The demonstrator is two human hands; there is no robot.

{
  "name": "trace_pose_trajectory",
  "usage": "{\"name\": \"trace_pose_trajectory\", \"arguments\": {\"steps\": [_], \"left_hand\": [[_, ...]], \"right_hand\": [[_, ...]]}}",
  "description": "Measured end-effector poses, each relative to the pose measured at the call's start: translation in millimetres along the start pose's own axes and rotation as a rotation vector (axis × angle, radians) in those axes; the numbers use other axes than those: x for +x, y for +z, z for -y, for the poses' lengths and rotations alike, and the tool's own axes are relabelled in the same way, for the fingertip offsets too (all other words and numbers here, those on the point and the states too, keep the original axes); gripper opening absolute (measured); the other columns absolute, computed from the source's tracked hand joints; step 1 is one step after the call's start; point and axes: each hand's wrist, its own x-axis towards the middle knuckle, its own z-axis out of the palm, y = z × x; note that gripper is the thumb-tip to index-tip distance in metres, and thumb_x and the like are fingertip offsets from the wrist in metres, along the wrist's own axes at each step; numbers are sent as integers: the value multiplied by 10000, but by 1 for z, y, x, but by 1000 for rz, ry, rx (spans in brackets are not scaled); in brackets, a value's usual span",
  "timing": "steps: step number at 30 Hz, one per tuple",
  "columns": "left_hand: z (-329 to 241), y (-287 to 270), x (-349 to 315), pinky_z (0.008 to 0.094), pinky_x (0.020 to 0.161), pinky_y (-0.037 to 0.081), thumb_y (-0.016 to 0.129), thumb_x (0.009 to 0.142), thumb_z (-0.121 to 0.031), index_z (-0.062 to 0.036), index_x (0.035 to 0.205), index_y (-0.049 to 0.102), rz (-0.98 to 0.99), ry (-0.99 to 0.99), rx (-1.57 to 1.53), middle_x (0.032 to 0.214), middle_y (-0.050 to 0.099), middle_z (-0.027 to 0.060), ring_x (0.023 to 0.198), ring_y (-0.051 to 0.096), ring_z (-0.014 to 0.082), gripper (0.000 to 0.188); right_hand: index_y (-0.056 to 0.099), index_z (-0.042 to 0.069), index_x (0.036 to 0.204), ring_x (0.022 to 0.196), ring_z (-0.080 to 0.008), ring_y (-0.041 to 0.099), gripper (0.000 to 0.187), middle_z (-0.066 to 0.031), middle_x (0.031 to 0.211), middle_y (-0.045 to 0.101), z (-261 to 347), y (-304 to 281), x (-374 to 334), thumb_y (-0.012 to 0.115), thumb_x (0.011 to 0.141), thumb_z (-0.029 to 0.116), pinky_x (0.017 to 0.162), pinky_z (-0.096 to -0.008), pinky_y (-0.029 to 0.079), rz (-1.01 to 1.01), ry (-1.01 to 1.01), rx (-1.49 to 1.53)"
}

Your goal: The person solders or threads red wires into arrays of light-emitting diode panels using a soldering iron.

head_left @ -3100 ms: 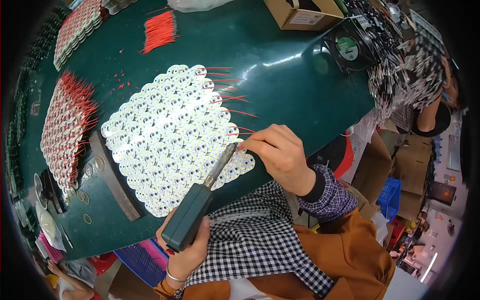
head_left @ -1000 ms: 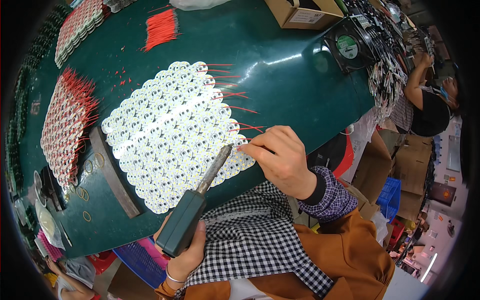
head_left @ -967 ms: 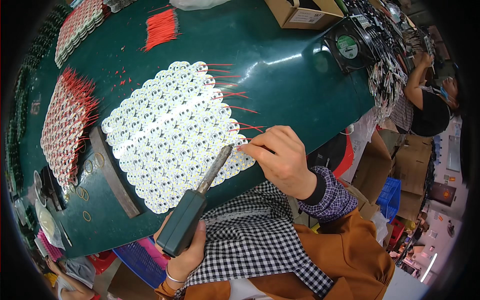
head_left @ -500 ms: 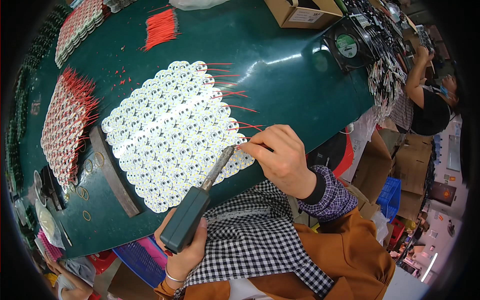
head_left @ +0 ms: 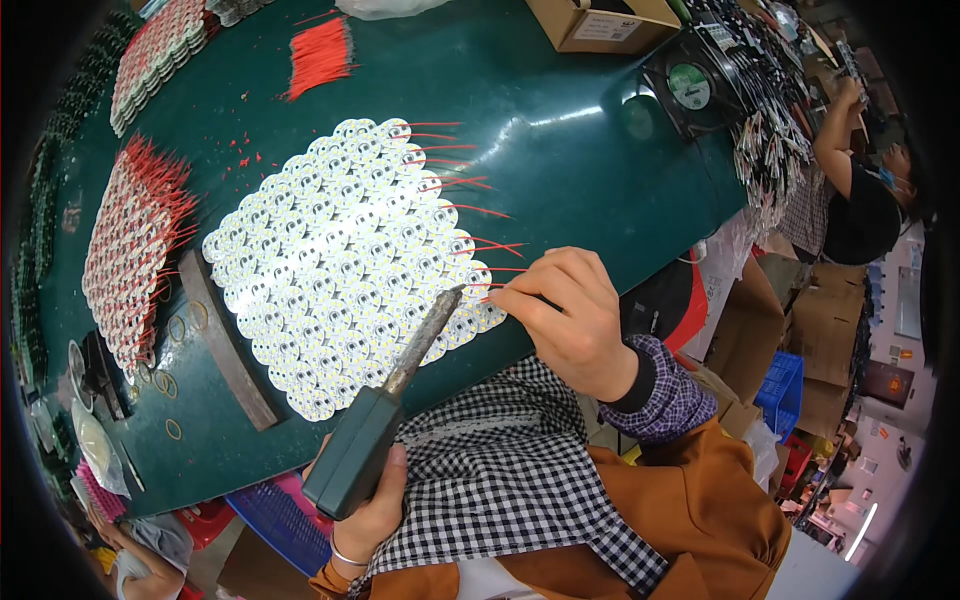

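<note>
My left hand (head_left: 378, 508) grips the dark green handle of a soldering iron (head_left: 352, 458). The iron's metal tip reaches to the lower right edge of a sheet of round white LED boards (head_left: 325, 262) lying on the green table. At that same edge my right hand (head_left: 575, 325) pinches a thin red wire (head_left: 493, 286), its fingertips close beside the iron's tip. Several other red wires (head_left: 478, 210) stick out to the right from boards higher along the edge. How the pinched wire meets its board is too small to tell.
Left of the sheet lie a flat metal bar (head_left: 228, 345), rubber bands (head_left: 174, 430) and a stack of wired boards (head_left: 130, 260). Farther off are a bundle of red wires (head_left: 321, 57), a cardboard box (head_left: 600, 28) and a black fan (head_left: 692, 87). Another person (head_left: 865, 200) works at far right.
The soldering iron's tip has shifted slightly left and up, and its handle has dropped slightly left. My right hand has moved a little to the right, still pinching.
</note>
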Motion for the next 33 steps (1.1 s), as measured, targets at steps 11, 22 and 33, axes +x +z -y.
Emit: {"name": "trace_pose_trajectory", "arguments": {"steps": [11,22,33], "left_hand": [[-12,11,15,278,567,499,733,744,7,48,953,697,25,137,130,828,671,121,632,633,182,216],[-21,16,19,272,525,458,723,766,-2,32,915,691,65,117,150,786,632,100,598,586,161,155],[-5,11,4,288,582,495,736,759,-9,44,941,695,34,49,148,854,662,123,667,629,186,193]], "right_hand": [[691,64,916,822,-193,596,175,-16,815,605,1,-2,-14,668,748,17,899,-451,470,63,56,-2],[699,65,885,831,-191,598,150,-13,803,595,0,-2,-13,659,746,26,920,-455,458,71,61,-30],[694,66,876,840,-198,600,136,-16,840,606,0,-2,-12,654,747,48,916,-439,461,74,65,-24]]}}
